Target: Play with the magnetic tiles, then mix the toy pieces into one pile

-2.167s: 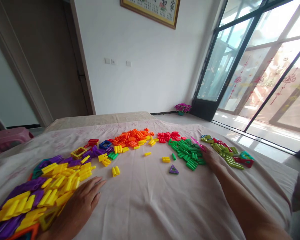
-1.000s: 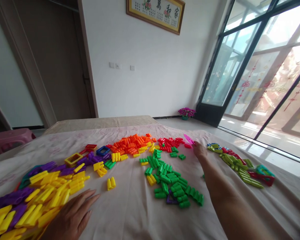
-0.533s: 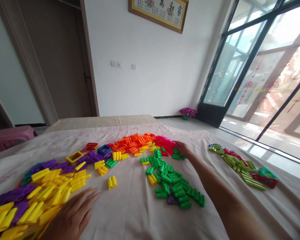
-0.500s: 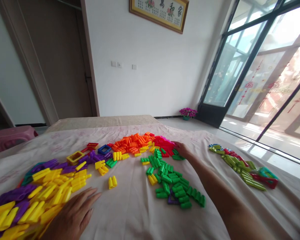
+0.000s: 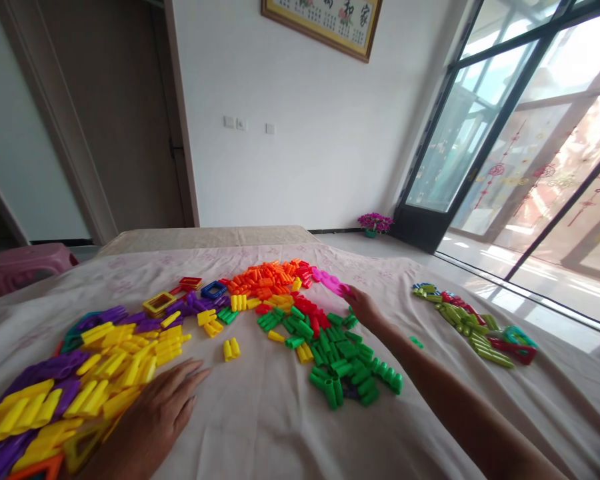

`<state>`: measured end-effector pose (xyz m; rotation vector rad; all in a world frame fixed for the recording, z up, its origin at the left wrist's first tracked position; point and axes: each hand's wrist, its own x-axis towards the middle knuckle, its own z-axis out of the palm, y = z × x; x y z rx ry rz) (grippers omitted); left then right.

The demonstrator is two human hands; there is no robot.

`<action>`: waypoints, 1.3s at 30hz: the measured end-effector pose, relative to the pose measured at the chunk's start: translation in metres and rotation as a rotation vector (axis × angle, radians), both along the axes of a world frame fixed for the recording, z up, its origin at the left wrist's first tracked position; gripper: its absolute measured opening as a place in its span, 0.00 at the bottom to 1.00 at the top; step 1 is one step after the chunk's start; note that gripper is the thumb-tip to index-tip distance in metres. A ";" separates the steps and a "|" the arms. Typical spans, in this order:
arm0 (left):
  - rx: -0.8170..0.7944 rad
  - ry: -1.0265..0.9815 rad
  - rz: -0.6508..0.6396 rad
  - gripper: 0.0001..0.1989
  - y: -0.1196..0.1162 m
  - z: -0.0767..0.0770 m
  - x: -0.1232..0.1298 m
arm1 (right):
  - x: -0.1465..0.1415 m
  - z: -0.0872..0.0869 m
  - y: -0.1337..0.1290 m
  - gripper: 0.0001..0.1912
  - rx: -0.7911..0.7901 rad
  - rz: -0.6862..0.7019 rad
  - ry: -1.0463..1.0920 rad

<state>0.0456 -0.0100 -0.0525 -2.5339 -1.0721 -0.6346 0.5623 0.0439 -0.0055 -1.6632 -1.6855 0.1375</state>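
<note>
My left hand [image 5: 163, 407] rests palm down at the lower left, fingers apart, beside the yellow blocks [image 5: 125, 360]. It holds nothing. My right hand [image 5: 360, 303] reaches to the far middle, its fingers closed on the end of the pink blocks [image 5: 330, 280]. Left of those lie the orange blocks [image 5: 265, 277]. Red blocks [image 5: 310, 312] lie nearer to me, touching the spread green blocks [image 5: 345, 353]. Purple blocks [image 5: 45, 377] lie around the yellow ones at the left.
A floral cloth [image 5: 260, 427] covers the surface. Lime green blocks [image 5: 467, 320] and red pieces lie at the right. Yellow and blue square frames [image 5: 213, 289] lie behind the purple blocks. A pink stool [image 5: 33, 267] stands at the left.
The red blocks have shifted nearer to me, away from the pink ones, and some green blocks have spread left. A small green piece now shows right of my right forearm.
</note>
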 end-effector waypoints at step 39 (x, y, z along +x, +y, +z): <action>-0.206 0.116 -0.558 0.22 -0.075 0.075 0.178 | 0.054 -0.014 -0.158 0.26 -0.074 -0.510 -0.180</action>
